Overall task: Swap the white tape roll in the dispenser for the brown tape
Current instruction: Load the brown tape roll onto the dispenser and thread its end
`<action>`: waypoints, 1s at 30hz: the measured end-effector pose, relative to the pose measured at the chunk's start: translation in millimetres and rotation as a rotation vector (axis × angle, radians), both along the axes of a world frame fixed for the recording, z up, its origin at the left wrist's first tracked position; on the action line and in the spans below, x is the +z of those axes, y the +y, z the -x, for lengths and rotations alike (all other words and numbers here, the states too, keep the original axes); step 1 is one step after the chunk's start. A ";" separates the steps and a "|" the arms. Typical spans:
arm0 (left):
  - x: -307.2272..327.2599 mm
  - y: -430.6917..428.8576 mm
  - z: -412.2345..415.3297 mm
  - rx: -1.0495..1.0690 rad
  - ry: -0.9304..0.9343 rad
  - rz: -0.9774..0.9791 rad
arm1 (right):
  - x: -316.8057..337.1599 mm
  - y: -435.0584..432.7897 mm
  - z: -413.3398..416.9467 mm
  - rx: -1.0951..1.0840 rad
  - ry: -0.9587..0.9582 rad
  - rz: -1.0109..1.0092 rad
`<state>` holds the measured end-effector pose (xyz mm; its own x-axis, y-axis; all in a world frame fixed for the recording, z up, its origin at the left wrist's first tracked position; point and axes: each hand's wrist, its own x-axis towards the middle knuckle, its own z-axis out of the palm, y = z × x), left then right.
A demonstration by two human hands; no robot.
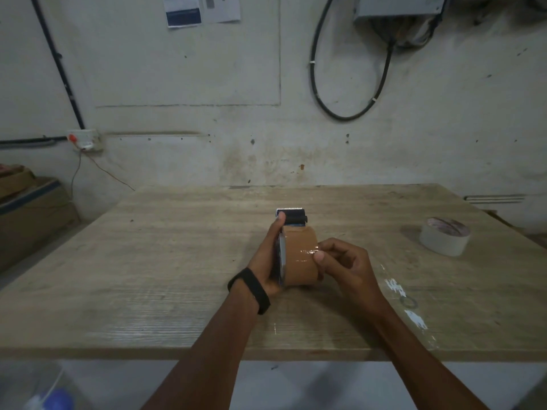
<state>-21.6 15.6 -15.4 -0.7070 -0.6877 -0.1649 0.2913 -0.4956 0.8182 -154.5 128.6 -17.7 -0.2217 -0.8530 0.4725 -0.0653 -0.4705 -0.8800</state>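
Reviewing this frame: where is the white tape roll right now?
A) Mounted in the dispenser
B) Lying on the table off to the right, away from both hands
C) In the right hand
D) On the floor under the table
B: the white tape roll lies alone on the table, while the dispenser in the left hand carries the brown tape, which the right hand is touching.

The left hand (pixel 268 255) covers the dispenser's (pixel 288 229) near side, the wall papers (pixel 201 8) are cut off at the top, and a blurred bluish thing (pixel 54 399) sits lower left.
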 end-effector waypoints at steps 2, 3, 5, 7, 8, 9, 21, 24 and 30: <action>4.4 2.0 2.0 -0.015 0.033 -0.019 | 1.8 -0.3 -1.5 -0.014 0.010 0.019; 5.7 2.2 3.2 -0.007 0.047 -0.040 | 2.9 -1.0 -1.1 -0.021 0.019 0.032; 4.9 0.5 4.1 0.005 0.057 -0.069 | 5.2 -1.5 -1.3 -0.024 0.037 0.040; 0.1 -3.2 4.0 -0.002 0.085 -0.086 | 9.9 -3.9 -0.3 -0.064 0.038 0.053; -2.3 -5.1 4.1 -0.003 0.099 -0.089 | 15.3 -6.9 2.0 -0.116 0.050 0.066; -3.4 -6.4 4.3 -0.005 0.111 -0.085 | 22.4 -11.6 5.7 -0.171 0.092 0.075; -5.0 -2.8 8.5 -0.054 0.107 0.040 | 94.3 -35.5 21.1 0.051 0.740 -0.072; -5.8 -3.2 8.3 -0.039 0.065 0.032 | 97.0 -36.4 21.1 0.021 0.833 -0.077; -5.1 -2.8 8.1 -0.047 0.044 0.012 | 99.9 -36.8 21.4 -0.049 0.972 -0.053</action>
